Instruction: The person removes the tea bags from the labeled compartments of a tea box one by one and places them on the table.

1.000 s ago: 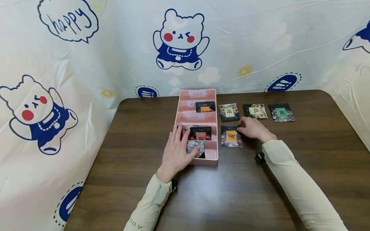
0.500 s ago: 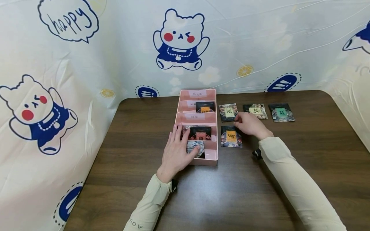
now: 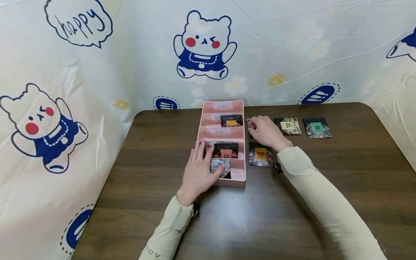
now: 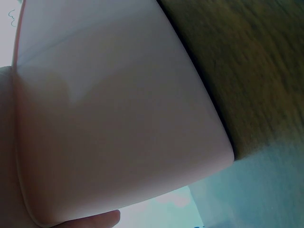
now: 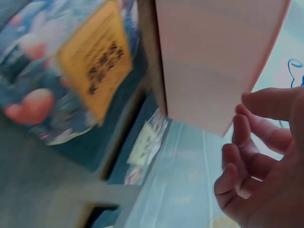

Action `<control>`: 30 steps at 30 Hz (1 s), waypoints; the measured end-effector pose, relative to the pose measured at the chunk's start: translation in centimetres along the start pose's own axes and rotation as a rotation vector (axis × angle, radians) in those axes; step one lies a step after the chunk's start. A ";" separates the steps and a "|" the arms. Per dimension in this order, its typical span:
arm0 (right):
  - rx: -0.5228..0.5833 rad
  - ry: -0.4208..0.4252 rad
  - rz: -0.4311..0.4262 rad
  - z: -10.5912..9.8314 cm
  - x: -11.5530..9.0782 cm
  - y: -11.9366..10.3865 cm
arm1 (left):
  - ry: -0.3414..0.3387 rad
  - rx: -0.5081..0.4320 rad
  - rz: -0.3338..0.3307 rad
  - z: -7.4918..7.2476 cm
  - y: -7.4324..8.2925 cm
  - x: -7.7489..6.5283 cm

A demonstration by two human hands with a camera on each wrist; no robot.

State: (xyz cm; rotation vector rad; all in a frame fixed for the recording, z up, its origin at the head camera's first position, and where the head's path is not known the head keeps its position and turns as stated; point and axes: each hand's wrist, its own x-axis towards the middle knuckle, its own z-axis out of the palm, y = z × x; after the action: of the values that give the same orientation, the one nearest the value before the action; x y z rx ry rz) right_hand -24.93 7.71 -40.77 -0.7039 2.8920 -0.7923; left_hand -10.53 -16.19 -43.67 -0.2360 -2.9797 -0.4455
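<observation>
My left hand rests on the left side of a pink compartment box, fingers extended and thumb over the front compartment. A blue-and-white tea sachet lies beneath that thumb. In the left wrist view the box's pink wall fills most of the picture. My right hand hovers right of the box, over a tea sachet with a pale green label, mostly hidden by it in the head view. In the right wrist view the loosely bent fingers hold nothing. An orange-labelled tea sachet lies nearer me.
Further right on the brown table lie a yellow-green-labelled sachet and a green-labelled one. Inside the box sit an orange-labelled sachet and a red-labelled one. A printed curtain hangs behind the table.
My right hand has moved left and away from me, from beside the orange-labelled sachet to over the pale-green-labelled one. The left hand and the box have stayed put.
</observation>
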 end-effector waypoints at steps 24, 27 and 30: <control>-0.367 -0.126 -0.222 0.4 5.6 -4.4 | 0.002 0.003 0.004 -0.3 -0.1 0.0; -0.393 -0.147 -0.227 0.6 5.9 -4.7 | -0.003 0.001 0.004 -0.3 0.0 0.0; -0.409 -0.167 -0.226 0.8 6.3 -4.8 | -0.007 0.003 0.002 -0.2 0.0 -0.1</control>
State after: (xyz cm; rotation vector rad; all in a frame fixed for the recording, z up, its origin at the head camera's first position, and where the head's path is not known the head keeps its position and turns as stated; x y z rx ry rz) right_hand -28.38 0.85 -38.70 -1.0895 2.8740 -0.1352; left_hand -10.43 -16.28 -43.47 -0.2411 -2.9868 -0.4411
